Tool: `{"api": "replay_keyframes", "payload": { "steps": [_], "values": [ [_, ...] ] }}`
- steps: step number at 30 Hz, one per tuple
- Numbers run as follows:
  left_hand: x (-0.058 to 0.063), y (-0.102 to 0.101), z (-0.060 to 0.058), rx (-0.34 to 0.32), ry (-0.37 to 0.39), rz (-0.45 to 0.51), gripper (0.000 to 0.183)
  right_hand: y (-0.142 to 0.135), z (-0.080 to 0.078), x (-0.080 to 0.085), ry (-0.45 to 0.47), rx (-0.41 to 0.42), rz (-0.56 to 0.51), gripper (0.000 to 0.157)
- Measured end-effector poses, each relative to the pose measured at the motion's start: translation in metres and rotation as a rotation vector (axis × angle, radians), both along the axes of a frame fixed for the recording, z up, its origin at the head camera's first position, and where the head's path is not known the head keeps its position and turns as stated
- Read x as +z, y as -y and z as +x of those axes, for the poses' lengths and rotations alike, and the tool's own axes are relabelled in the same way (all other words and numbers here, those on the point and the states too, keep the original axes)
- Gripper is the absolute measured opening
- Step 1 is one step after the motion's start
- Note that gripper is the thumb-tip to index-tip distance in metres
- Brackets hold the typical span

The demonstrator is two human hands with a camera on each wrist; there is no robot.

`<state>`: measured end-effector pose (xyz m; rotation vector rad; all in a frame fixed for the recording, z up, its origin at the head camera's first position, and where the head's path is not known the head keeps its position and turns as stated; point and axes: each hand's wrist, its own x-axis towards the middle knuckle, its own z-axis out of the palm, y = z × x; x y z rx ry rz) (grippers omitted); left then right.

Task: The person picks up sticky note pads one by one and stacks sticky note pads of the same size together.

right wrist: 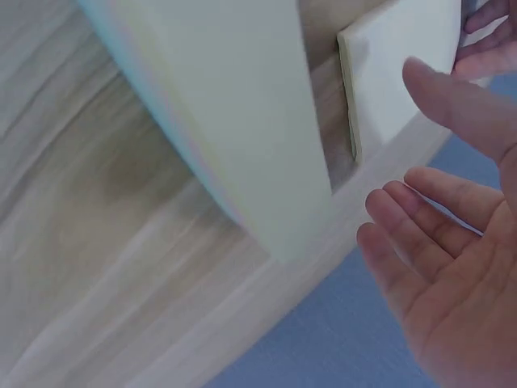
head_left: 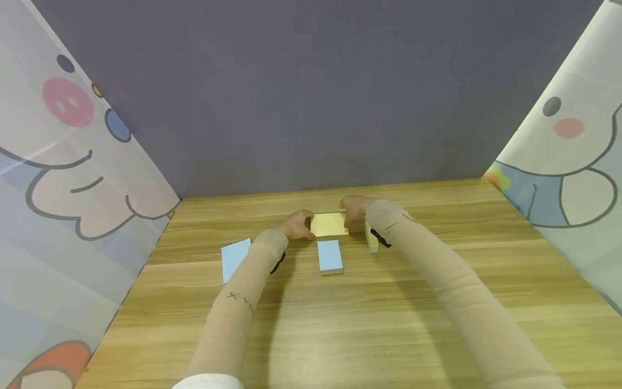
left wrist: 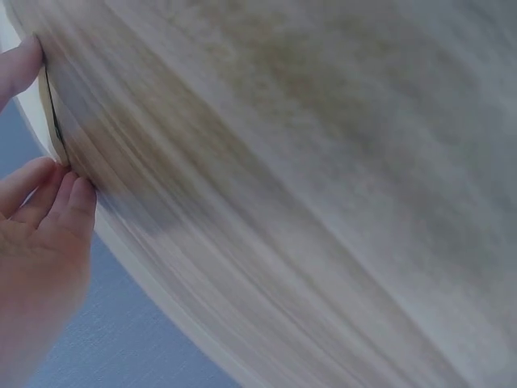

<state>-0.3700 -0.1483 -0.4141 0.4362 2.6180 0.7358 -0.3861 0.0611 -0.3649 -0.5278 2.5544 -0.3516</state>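
A flat yellow note pad [head_left: 329,225] lies on the wooden table between my two hands. My left hand [head_left: 297,225] grips its left end, thumb on the near side and fingers on the far side. In the left wrist view, the note pad's thin edge [left wrist: 50,113] shows between that thumb and the fingertips. At the right end is my right hand [head_left: 356,209], its fingers loosely spread. The right wrist view shows the right thumb [right wrist: 452,105] overlapping the note pad [right wrist: 404,65], with no object between thumb and fingers.
A blue note pad [head_left: 330,256] lies just in front of the yellow one. Right of it stands a yellow block of paper with blue layers [head_left: 371,237], partly behind the right wrist. A light blue sheet [head_left: 234,258] lies left, beside the left forearm. A grey wall [head_left: 320,108] rises behind.
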Motion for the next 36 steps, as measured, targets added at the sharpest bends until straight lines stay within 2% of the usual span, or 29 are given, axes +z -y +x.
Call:
{"api": "replay_keyframes", "payload": {
  "steps": [7, 12, 25, 36],
  "values": [
    [-0.001, 0.000, 0.001, 0.016, 0.018, 0.010, 0.078, 0.009, 0.000, -0.013, 0.025, -0.036, 0.020, 0.090],
    [0.000, -0.002, 0.002, 0.019, 0.023, 0.019, 0.079, 0.011, -0.001, -0.020, 0.043, -0.069, 0.057, 0.097],
    [0.000, -0.002, 0.000, 0.016, 0.024, 0.044, 0.079, 0.007, -0.001, -0.016, 0.010, 0.003, 0.111, 0.092],
    [-0.003, 0.004, -0.001, 0.010, 0.026, 0.041, 0.079, 0.007, 0.001, -0.017, 0.018, -0.009, 0.070, 0.085]
  ]
}}
